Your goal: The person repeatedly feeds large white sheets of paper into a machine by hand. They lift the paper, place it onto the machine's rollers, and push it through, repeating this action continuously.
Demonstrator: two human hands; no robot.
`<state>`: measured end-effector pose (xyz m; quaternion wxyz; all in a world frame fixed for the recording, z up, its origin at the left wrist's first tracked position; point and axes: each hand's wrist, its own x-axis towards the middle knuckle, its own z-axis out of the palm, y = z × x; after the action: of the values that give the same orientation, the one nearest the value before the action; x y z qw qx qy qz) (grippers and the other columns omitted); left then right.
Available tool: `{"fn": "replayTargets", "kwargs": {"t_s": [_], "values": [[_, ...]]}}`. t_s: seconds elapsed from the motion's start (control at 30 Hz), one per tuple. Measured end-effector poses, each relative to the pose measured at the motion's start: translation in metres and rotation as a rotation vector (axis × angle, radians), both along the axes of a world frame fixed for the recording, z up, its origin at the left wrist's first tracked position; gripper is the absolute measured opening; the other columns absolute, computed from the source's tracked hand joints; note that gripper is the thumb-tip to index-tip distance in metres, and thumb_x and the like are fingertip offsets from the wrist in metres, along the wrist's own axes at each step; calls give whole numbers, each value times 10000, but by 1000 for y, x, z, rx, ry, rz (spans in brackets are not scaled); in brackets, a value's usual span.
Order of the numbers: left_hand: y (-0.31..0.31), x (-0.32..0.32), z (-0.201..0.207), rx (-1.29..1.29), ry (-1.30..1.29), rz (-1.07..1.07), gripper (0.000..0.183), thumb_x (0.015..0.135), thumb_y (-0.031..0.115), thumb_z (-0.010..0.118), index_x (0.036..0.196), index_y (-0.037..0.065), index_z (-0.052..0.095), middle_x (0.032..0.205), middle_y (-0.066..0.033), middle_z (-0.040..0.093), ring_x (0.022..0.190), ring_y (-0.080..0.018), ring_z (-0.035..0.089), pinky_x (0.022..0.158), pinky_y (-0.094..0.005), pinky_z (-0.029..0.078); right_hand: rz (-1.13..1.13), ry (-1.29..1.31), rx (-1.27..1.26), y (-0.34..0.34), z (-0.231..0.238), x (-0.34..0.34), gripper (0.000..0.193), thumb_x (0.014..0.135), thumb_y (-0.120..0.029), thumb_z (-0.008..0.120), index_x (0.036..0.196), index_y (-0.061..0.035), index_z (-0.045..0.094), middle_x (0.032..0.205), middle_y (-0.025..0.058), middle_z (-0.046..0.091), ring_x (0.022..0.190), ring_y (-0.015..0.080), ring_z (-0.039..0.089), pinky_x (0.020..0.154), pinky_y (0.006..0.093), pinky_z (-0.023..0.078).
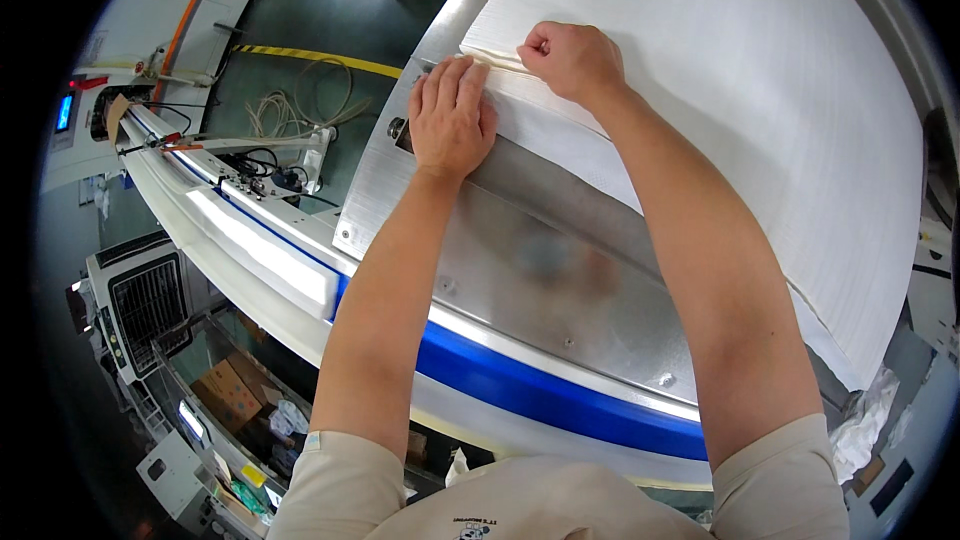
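Note:
A broad stack of thin white sheets (740,110) covers the far right of a metal table (540,270). My left hand (448,120) lies at the stack's near left corner, fingers stretched out and side by side, thumb against the layered edge (500,62). It appears to hold nothing. Just to its right, my right hand (575,60) is curled into a fist and rests on top of the stack near the same edge. Nothing shows between its fingers. Both forearms reach forward over the metal surface.
A blue strip (560,390) and a pale rail (250,240) run along the table's near side. Coiled cables (300,115) lie on the floor at left, near yellow-black tape (320,58). Cardboard boxes (235,390) stand lower left; crumpled white plastic (868,420) hangs at right.

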<state>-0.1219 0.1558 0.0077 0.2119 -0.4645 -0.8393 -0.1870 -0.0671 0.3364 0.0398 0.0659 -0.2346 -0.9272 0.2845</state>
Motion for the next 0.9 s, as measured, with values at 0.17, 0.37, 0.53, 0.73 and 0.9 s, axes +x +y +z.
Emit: {"fn": "replayTargets", "kwargs": {"t_s": [0.17,0.37,0.53,0.73,0.9], "values": [[0,-5,15,-109,13,-1,403,737,207,612,1135,190,554,1128,-61,535,1067,-266,501,954,-431,345,-1,16,-23,-3,4,-1,201,782,-349,609,852,-178,688,826,48,684,788,270,648,719,398,514],[-6,-7,31,-240,36,-164,367,694,189,651,1054,163,580,1177,-60,528,1124,-263,486,957,-445,354,80,186,-39,-30,8,48,233,849,-303,547,839,-95,651,825,138,642,780,330,636,696,453,510],[-30,-37,42,-592,-11,-265,402,746,144,659,1135,104,568,1223,-87,560,1161,-237,510,1029,-436,338,-217,-55,203,-30,4,186,320,898,-345,494,821,-71,641,793,124,640,773,309,621,741,443,478],[21,-19,80,-1020,-22,-220,465,703,102,627,1160,112,537,1117,-89,597,1040,-252,567,899,-415,398,-429,-342,523,64,8,428,449,929,-403,464,665,-80,632,684,122,629,649,284,615,612,413,490],[60,-2,52,-1220,187,-156,221,788,108,547,996,102,621,976,-101,640,940,-267,609,819,-414,436,-680,-566,539,143,10,636,629,948,-475,347,604,-49,659,640,177,635,675,300,641,780,483,470]]}}
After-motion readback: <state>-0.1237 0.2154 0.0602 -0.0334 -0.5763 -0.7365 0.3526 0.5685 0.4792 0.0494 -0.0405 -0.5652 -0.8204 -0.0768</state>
